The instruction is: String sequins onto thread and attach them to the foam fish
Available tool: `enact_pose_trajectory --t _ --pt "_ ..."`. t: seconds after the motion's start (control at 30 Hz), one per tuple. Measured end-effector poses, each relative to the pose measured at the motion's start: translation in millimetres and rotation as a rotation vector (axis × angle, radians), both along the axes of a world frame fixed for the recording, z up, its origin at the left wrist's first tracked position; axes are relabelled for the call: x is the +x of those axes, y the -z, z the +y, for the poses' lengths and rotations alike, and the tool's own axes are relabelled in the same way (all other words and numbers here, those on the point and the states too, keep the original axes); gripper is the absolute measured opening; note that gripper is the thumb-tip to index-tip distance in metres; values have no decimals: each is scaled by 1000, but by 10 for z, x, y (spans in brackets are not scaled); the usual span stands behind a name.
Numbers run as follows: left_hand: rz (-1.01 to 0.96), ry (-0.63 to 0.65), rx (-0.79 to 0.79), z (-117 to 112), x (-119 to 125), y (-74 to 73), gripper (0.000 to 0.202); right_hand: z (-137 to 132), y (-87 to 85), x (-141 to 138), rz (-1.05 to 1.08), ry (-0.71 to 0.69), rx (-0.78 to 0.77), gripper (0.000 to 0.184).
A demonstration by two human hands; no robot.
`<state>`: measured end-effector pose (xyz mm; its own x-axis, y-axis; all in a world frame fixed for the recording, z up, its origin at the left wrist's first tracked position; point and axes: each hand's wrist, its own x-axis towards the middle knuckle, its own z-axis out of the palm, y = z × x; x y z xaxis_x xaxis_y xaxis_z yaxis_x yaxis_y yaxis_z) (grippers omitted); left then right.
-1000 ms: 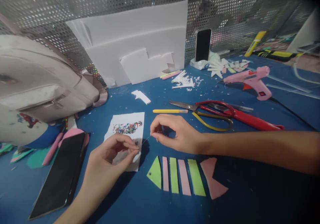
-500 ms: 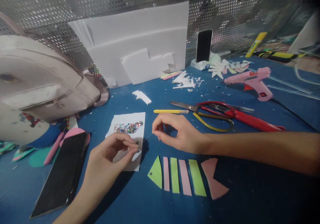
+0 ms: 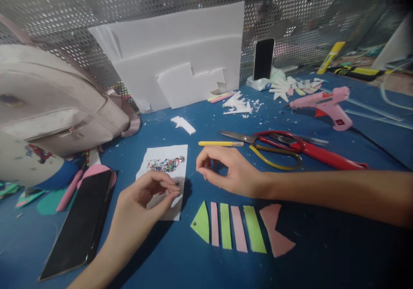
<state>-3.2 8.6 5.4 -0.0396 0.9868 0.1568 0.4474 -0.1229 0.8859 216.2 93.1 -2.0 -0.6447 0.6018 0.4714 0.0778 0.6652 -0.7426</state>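
Note:
My left hand pinches something tiny, too small to name, over the lower edge of a white paper that carries a small heap of coloured beads. My right hand is pinched on the end of a thin thread or wire that runs toward the left fingertips. The two hands are a few centimetres apart. Just below them a paper fish lies flat, made of a green head, pink and green strips and a pink tail.
A black phone lies at the left by a pale bag. Scissors, a red-handled tool, a yellow pen, a pink glue gun and white foam boards lie behind on the blue table. A second phone stands upright.
Almost nothing differs. Both hands keep their pinch; the right hand has shifted very slightly to the right and the view has drifted a little.

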Motion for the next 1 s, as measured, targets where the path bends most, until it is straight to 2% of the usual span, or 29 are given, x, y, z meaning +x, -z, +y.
enact_pose_trajectory --t 0.47,0.77,1.0 --pt "17 1 4 13 -1 -4 7 1 -6 -3 -40 -7 34 4" --pt "55 1 -7 7 1 -9 5 6 21 -17 -180 23 269 8" --pt "155 38 8 -23 3 29 4 -6 43 -21 -251 -38 402 13"
